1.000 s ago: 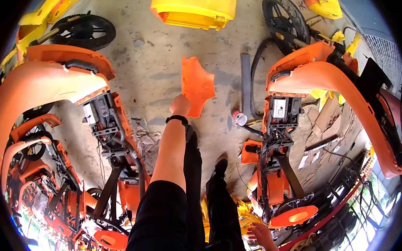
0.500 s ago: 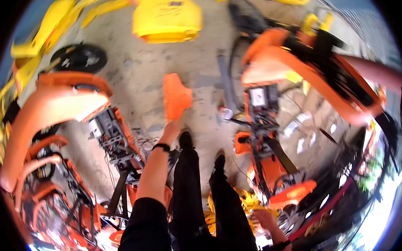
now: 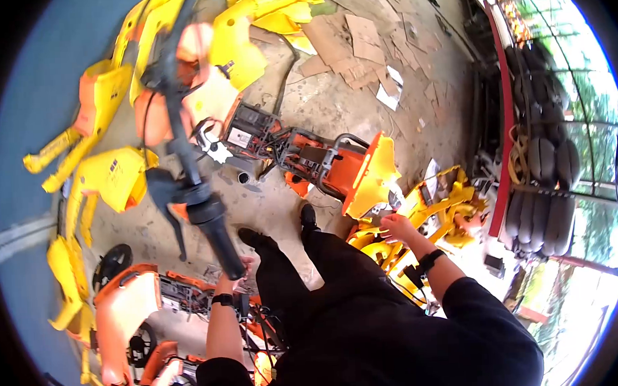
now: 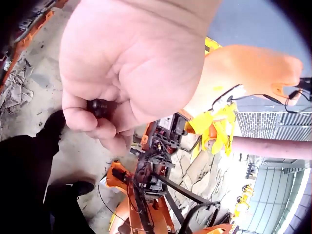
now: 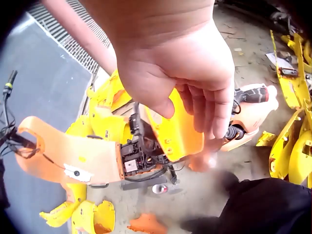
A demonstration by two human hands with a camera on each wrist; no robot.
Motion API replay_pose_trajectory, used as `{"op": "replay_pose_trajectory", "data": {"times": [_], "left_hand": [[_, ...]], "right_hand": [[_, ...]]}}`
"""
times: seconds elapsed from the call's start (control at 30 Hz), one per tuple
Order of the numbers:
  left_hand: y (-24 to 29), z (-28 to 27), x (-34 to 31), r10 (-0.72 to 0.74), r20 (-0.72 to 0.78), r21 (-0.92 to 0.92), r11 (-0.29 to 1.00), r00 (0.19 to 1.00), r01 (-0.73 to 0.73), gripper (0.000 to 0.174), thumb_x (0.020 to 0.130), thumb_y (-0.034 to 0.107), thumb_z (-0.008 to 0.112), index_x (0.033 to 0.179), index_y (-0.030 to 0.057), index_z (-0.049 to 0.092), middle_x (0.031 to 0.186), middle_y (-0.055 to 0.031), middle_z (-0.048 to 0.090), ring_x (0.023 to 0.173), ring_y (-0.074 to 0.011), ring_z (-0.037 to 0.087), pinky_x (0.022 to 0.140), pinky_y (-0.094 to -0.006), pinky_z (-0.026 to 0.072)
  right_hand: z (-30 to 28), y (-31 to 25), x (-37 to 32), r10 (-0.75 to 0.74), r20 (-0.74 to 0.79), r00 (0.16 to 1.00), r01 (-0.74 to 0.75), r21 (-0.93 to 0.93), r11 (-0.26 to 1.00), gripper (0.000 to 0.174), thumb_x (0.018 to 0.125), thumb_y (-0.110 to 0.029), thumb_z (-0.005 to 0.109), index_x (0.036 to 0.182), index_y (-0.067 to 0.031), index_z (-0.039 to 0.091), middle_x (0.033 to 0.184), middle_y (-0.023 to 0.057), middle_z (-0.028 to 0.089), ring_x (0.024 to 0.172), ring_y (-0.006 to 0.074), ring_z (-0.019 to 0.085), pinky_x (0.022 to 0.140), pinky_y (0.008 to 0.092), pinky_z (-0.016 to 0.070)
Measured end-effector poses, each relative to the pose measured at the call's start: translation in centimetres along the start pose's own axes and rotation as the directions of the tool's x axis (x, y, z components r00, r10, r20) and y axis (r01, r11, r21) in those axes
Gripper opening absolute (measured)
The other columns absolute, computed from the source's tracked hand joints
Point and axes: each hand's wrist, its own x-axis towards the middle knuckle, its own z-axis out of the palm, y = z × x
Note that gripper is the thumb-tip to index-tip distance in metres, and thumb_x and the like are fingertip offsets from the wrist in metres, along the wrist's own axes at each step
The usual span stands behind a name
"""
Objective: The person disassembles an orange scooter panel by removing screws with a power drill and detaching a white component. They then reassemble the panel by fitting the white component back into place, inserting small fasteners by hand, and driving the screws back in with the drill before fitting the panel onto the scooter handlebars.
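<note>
My left hand [image 3: 242,275] is at the lower end of a black handlebar grip [image 3: 215,233] in the head view. The left wrist view shows the fingers of that hand [image 4: 129,68] curled round a dark, rounded end [image 4: 99,108]. Beside a yellow panel [image 3: 374,178] on a scooter frame is my right hand [image 3: 398,228]. In the right wrist view that hand [image 5: 183,73] has loosely bent fingers, with the yellow panel [image 5: 178,131] behind the thumb and fingers; whether they touch it cannot be told.
An orange scooter frame [image 3: 258,136] stands ahead, with a cup [image 3: 243,177] on the floor near it. Yellow body parts [image 3: 108,177] lie at the left, more [image 3: 454,207] at the right. Flat cardboard [image 3: 340,47] covers floor beyond. Black seats [image 3: 542,159] are stacked at far right.
The head view has turned toward the right-hand scooter. My left hand has left the orange panel on the floor and now grips the handlebar. My right hand is now beside the yellow panel.
</note>
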Motion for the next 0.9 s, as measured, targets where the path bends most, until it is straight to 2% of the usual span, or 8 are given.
{"op": "replay_pose_trajectory", "data": {"times": [0.07,0.2,0.33,0.47,0.6,0.7,0.8,0.9], "left_hand": [[4.2,6.2,-1.7,-0.048,-0.135,0.216,0.973,0.990,0.077,0.028,0.080,0.004,0.045,0.100,0.0027,0.065,0.068,-0.0014,0.054,0.049,-0.0105,0.043,0.043,-0.0258,0.0347],[6.7,12.9,0.0,0.110,-0.007,0.501,0.861,0.994,-0.091,0.025,0.083,0.007,0.044,0.094,0.0022,0.066,0.060,-0.0008,0.050,0.045,-0.0098,0.040,0.040,-0.0265,0.0319],[9.8,19.4,1.3,0.134,-0.127,0.560,0.828,0.983,-0.041,0.025,0.087,0.013,0.050,0.098,0.0032,0.070,0.067,-0.0030,0.060,0.056,-0.0112,0.053,0.051,-0.0264,0.0412],[14.0,26.1,-1.4,0.309,-0.146,0.804,0.590,0.940,-0.070,0.025,0.087,0.013,0.052,0.101,0.0007,0.069,0.089,-0.0064,0.069,0.079,-0.0147,0.062,0.071,-0.0286,0.0485],[16.5,29.5,-4.3,0.426,-0.124,0.806,0.570,0.896,-0.159,0.025,0.089,0.016,0.055,0.104,0.0015,0.069,0.097,-0.0071,0.070,0.088,-0.0155,0.064,0.078,-0.0292,0.0498],[17.9,31.4,-6.1,0.459,-0.095,0.782,0.584,0.883,-0.219,0.029,0.093,0.022,0.057,0.110,0.0001,0.067,0.101,-0.0087,0.070,0.094,-0.0173,0.064,0.085,-0.0294,0.0494],[18.4,33.2,-6.4,0.603,-0.064,0.668,0.618,0.795,-0.415,0.030,0.094,0.035,0.061,0.099,0.0057,0.068,0.068,0.0023,0.053,0.057,-0.0067,0.047,0.051,-0.0227,0.0395],[20.2,32.8,-6.4,0.298,0.009,0.165,0.941,0.955,-0.295,0.046,0.093,0.057,0.054,0.087,0.0120,0.062,0.060,0.0055,0.041,0.047,-0.0052,0.035,0.042,-0.0206,0.0302]], "right_hand": [[-1.1,1.1,2.8,0.042,0.029,0.999,-0.043,0.059,0.997,0.028,0.094,-0.032,0.058,0.106,-0.0067,0.060,0.090,0.0065,0.065,0.075,0.0185,0.064,0.062,0.0344,0.0550],[2.3,-0.1,6.1,-0.623,-0.204,0.755,0.563,-0.284,0.776,0.050,0.087,-0.038,0.065,0.115,0.0025,0.058,0.098,0.0215,0.067,0.086,0.0325,0.067,0.079,0.0392,0.0522],[5.6,-5.6,7.8,-0.529,-0.189,0.827,0.463,-0.304,0.833,0.066,0.086,-0.045,0.065,0.129,0.0030,0.049,0.115,0.0214,0.064,0.105,0.0354,0.063,0.091,0.0411,0.0483],[6.6,-4.7,12.9,-0.682,-0.030,0.730,0.601,-0.445,0.664,0.038,0.086,-0.032,0.058,0.100,0.0029,0.063,0.098,0.0274,0.066,0.092,0.0433,0.064,0.081,0.0487,0.0512],[3.1,-4.7,6.8,-0.759,-0.255,0.600,0.725,-0.227,0.650,0.023,0.086,-0.022,0.057,0.081,-0.0002,0.064,0.082,0.0251,0.065,0.078,0.0424,0.064,0.070,0.0491,0.0515],[-1.7,-5.1,1.3,-0.759,-0.033,0.650,0.718,-0.300,0.628,0.021,0.089,-0.023,0.059,0.089,-0.0027,0.064,0.085,0.0202,0.066,0.079,0.0417,0.063,0.070,0.0484,0.0510],[-5.4,-6.0,-0.9,-0.898,0.198,0.392,0.823,-0.511,0.247,0.014,0.089,-0.017,0.057,0.088,-0.0039,0.063,0.090,0.0150,0.065,0.081,0.0375,0.064,0.066,0.0442,0.0519],[-7.5,-9.2,-2.4,-0.925,0.297,0.238,0.791,-0.612,0.007,0.011,0.079,-0.010,0.060,0.089,-0.0083,0.065,0.092,0.0103,0.063,0.088,0.0324,0.063,0.074,0.0411,0.0524]]}}
